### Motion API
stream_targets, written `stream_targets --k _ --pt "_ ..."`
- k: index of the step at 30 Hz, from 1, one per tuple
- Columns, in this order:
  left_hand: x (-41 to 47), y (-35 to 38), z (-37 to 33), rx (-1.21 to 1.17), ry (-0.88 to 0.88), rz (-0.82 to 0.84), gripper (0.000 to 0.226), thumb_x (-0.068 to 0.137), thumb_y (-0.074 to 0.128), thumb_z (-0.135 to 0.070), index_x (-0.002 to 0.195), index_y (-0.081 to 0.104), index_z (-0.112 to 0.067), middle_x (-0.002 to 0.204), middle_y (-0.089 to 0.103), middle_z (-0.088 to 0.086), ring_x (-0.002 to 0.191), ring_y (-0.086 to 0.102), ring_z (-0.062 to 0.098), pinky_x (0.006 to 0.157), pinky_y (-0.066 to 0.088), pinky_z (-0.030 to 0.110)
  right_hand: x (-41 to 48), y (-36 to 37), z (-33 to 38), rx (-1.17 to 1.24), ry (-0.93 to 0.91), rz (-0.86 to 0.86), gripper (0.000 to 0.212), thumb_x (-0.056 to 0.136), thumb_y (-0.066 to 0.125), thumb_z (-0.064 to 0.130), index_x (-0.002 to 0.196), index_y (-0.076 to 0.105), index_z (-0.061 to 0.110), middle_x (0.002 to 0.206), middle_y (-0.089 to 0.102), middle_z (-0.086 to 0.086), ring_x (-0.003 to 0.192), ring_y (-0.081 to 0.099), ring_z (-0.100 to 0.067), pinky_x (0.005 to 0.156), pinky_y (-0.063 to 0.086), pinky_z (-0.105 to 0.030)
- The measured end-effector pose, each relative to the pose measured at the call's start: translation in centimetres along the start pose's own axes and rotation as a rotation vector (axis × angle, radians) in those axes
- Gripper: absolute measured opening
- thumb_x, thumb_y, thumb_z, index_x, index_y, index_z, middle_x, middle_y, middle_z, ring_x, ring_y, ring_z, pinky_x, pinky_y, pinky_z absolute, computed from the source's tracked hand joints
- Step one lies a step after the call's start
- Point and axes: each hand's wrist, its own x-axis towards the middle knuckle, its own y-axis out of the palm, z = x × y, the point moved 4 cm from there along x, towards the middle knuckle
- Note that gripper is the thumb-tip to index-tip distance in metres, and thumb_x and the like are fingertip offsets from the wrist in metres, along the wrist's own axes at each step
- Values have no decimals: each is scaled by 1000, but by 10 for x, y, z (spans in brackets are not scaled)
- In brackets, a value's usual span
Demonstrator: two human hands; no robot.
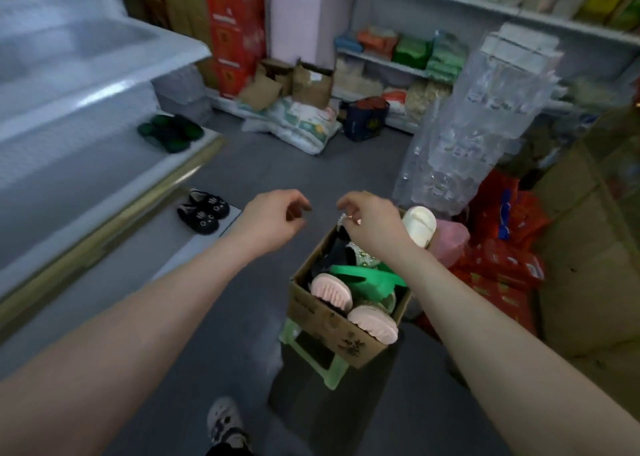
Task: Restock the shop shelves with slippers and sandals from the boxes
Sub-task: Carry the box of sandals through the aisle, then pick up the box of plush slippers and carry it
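Your left hand [273, 220] hovers loosely curled and empty; your right hand [370, 223] bends over the cardboard box [332, 324] of slippers [330, 291] on a green stool [311, 355], its grip impossible to tell.

No text is coming through clearly enough to read: dark print is showing on the near side of the cardboard box [332, 320], but it is blurring into marks with no letters to make out. Pale lettering is running down the tall red cartons [233, 30] by the far wall, and white and yellow print is covering the red bags [498, 275] on the right, all too smeared to read. A yellow emblem is sitting on the dark blue bag [367, 120] on the floor, too small to tell.
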Motion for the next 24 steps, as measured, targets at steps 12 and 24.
stream_targets --k 12,24 --pt "-210 -175 75 159 -197 -285 25 79 72 -32 103 65 -28 93 66 -8 86 62 14 77 51 31 -42 34 256 -22 -602 186 29 81 68 16 110 68 22 96 67 6 93 64 -17 84 54 -37" --pt "-582 -313 202 203 -633 -530 23 81 70 -22 104 66 -24 90 66 -7 84 61 8 79 51 27 -247 163 584 130 -1052 473 30 84 70 20 113 67 26 101 68 8 87 62 -10 87 51 -33"
